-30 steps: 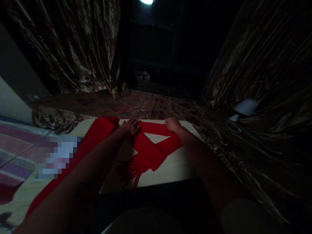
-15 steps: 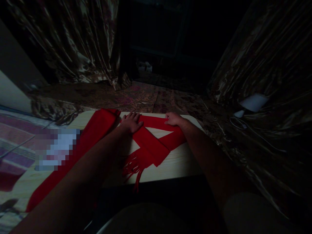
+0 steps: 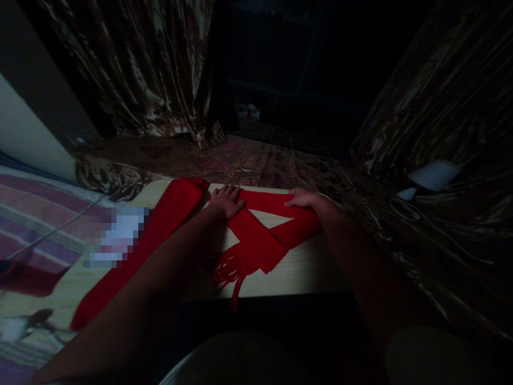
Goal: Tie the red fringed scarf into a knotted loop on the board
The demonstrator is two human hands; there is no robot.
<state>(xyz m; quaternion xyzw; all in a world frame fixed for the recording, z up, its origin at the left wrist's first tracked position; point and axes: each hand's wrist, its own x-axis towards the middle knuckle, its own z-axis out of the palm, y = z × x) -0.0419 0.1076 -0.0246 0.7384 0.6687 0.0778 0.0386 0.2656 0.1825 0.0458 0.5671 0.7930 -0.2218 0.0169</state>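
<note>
A red scarf (image 3: pixel 260 246) lies folded in crossing bands on a pale wooden tabletop (image 3: pixel 316 272), its fringe (image 3: pixel 230 272) hanging towards the near edge. A small triangle of wood shows between the bands. My left hand (image 3: pixel 226 201) rests flat on the upper left fold, fingers spread. At the upper right fold, my right hand (image 3: pixel 300 198) grips the scarf's edge, thumb on top; its other fingers are partly hidden. A long red length of cloth (image 3: pixel 160 214) runs down the left side of the table, partly behind my left forearm; whether it joins the scarf is hidden.
A blurred-out flat item (image 3: pixel 116 235) lies at the table's left. Striped bedding (image 3: pixel 44 214) with a cable is beyond it. Patterned curtains (image 3: pixel 160 69) hang at the back and right. A pale lamp-like object (image 3: pixel 435 175) with a white cord stands at right. The room is dim.
The view has turned slightly left, so everything sits further right in the picture. My right hand has shifted slightly right with the scarf's edge; my left hand stays on its fold.
</note>
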